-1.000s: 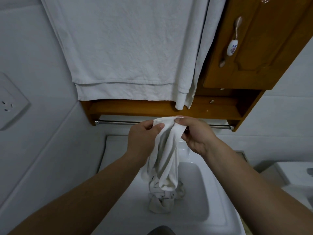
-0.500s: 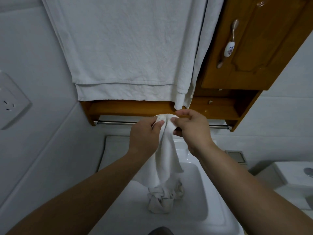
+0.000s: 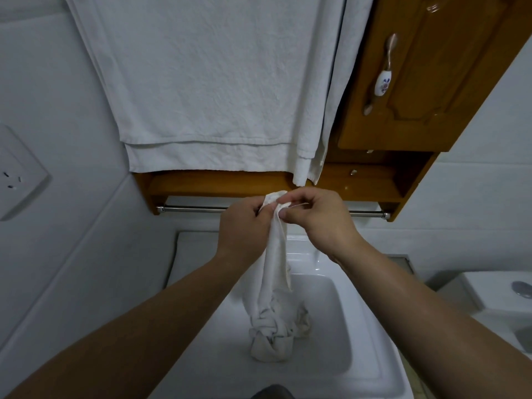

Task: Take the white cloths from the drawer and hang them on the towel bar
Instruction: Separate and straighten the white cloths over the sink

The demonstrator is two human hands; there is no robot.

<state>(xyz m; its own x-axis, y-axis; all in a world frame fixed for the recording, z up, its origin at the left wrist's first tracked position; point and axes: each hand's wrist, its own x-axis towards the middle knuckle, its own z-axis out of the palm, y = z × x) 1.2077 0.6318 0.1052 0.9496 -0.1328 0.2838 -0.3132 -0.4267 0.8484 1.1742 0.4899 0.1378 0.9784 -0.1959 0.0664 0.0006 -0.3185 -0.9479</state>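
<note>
A white cloth hangs bunched from both my hands, its twisted lower end reaching down into the white sink. My left hand grips its top edge from the left. My right hand pinches the same edge from the right, thumb and fingers curled. Both hands sit just in front of the steel towel bar, which runs under a wooden shelf. The middle of the bar is hidden behind my hands.
Large white towels hang above, draped over the shelf. A wooden cabinet door with a ceramic handle is at the upper right. A wall socket is on the left, a toilet tank at the right.
Both hands have risen with the cloth toward the bar and drawn closer together. The cloth's top is now more tightly gathered between them.
</note>
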